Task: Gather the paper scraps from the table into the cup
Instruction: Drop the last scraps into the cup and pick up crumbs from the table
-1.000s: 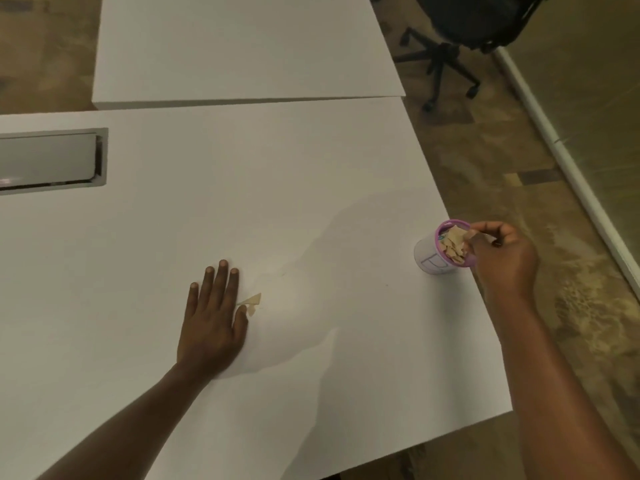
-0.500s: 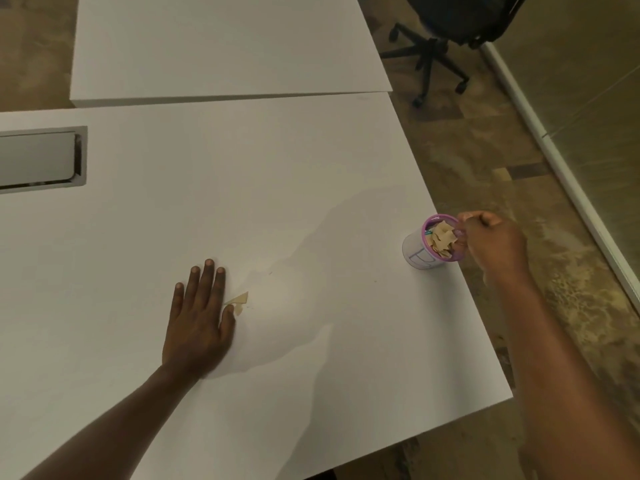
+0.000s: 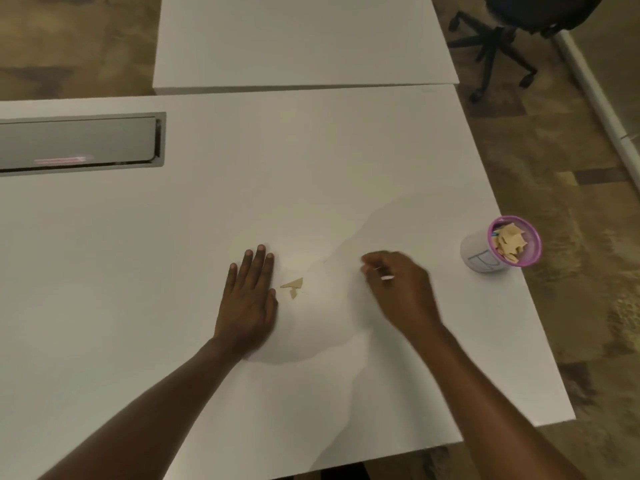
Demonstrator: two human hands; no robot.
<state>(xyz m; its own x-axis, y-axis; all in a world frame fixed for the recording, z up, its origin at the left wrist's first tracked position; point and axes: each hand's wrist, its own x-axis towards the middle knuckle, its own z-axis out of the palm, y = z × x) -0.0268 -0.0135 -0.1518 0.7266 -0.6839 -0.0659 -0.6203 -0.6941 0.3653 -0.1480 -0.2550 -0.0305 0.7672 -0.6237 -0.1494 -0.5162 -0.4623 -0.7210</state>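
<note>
Two scraps between flat left hand, curled empty right hand; cup near table edge.

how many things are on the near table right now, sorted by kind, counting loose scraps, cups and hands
Loose paper scraps on the table: 2
Cups: 1, already holding scraps
Hands: 2, left hand flat on the table, right hand beside the scraps
Total: 5
</note>
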